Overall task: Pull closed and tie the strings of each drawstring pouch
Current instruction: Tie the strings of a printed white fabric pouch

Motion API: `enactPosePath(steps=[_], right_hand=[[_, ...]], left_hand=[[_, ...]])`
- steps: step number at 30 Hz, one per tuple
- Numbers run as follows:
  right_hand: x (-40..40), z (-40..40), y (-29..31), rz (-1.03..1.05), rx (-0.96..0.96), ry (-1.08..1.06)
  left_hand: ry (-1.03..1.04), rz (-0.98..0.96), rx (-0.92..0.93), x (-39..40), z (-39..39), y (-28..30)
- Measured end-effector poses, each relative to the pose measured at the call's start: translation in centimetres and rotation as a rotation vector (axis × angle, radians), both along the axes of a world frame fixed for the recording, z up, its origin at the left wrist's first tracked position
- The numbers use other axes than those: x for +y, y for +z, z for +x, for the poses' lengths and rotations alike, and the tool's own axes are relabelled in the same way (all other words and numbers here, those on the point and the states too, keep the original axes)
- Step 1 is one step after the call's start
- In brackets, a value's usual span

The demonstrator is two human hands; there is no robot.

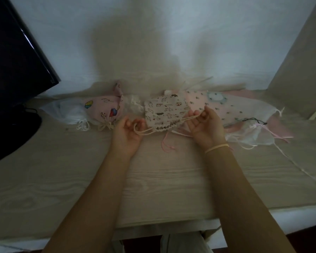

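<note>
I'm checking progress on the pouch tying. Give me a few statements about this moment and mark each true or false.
1. Both hands hold the cream drawstrings of the white fabric pouch with small animal drawings. True: the left hand grips one end, the right hand the other.
2. That pouch's mouth is gathered into pleats. True.
3. The pink cartoon-print pouch lies right of the hands. False: it lies to the left, already tied with a bow.
4. A dark monitor stands at the right edge. False: it stands at the left.
5. The right wrist is bare. False: it wears a pale band.

Left hand (130, 128) and right hand (204, 123) pinch the patterned pouch's (164, 110) drawstrings (144, 131).
</note>
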State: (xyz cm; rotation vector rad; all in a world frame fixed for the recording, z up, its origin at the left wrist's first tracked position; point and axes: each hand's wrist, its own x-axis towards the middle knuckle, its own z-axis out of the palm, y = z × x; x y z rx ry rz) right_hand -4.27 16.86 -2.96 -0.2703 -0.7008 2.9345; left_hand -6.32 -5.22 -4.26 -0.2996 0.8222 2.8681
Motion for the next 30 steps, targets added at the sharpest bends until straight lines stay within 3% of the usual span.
enactPosePath(steps=[4, 6, 8, 12, 15, 18, 21, 26, 30], right_hand=[[0.1, -0.7, -0.7, 0.049, -0.01, -0.02], [0.1, -1.0, -0.8, 0.181, -0.027, -0.015], [-0.2, -1.0, -1.0, 0.298, -0.056, -0.017], [-0.7, -1.1, -1.3, 0.737, -0.142, -0.235], [-0.6, -0.8, -1.3, 0.875, -0.161, -0.369], [-1.0, -0.6, -1.6, 0.974, -0.161, -0.363], [-1.6, -0.8, -1.3, 1.132, -0.142, -0.342], [-1.7, -0.6, -1.0, 1.195, -0.122, -0.384], [-2.5, 0.0, -0.8, 1.302, -0.097, -0.516]], left_hand=[[-0.008, 0.121, -0.026, -1.0, -1.3, -0.6], [-0.068, 0.036, -0.055, -1.1, -1.6, -0.9], [-0.086, -0.238, -0.048, -1.1, -1.5, -0.8], [0.059, -1.35, 0.264, -0.1, 0.0, -0.5], [0.067, -1.623, 0.425, -0.3, 0.3, -1.0], [-0.018, -1.848, 0.49, -0.6, 0.8, -1.1], [-0.05, -1.951, 0.541, -0.4, 1.1, -0.5], [-0.079, -1.907, 0.563, -0.4, 0.9, -1.0], [-0.043, -1.787, 0.46, -0.9, 0.4, -1.5]])
